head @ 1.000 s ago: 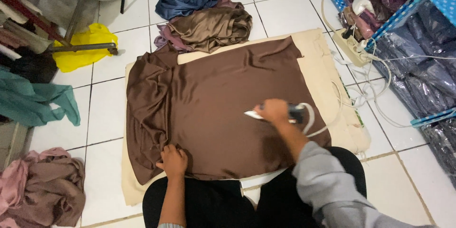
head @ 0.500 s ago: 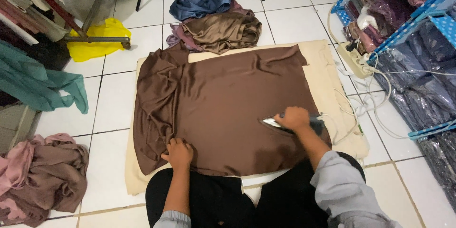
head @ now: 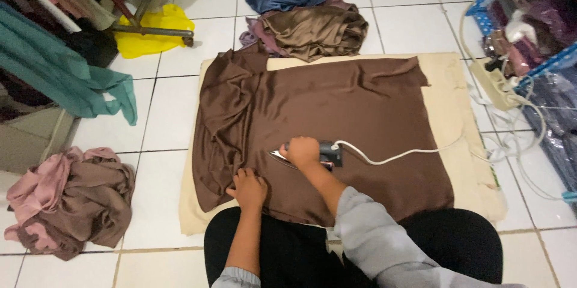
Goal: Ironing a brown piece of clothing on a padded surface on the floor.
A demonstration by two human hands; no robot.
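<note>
A brown satin cloth (head: pixel 336 114) lies spread over a beige padded mat (head: pixel 457 96) on the tiled floor. My right hand (head: pixel 300 151) grips the handle of an electric iron (head: pixel 321 154) that rests on the cloth near its front left part. A white cord (head: pixel 396 154) runs from the iron to the right. My left hand (head: pixel 247 189) presses flat on the cloth's near edge, just left of the iron. The cloth's left side is bunched in folds.
A heap of bronze, mauve and blue fabric (head: pixel 306 15) lies beyond the mat. A pink-brown pile (head: pixel 72 201) sits at the left, teal cloth (head: pixel 66 75) hangs above it. A power strip (head: pixel 496 84) and shelves of bagged fabric (head: pixel 541 36) stand at the right.
My right hand has slid the iron leftward across the cloth, close to my left hand. The left hand stays on the near edge. The view has shifted left.
</note>
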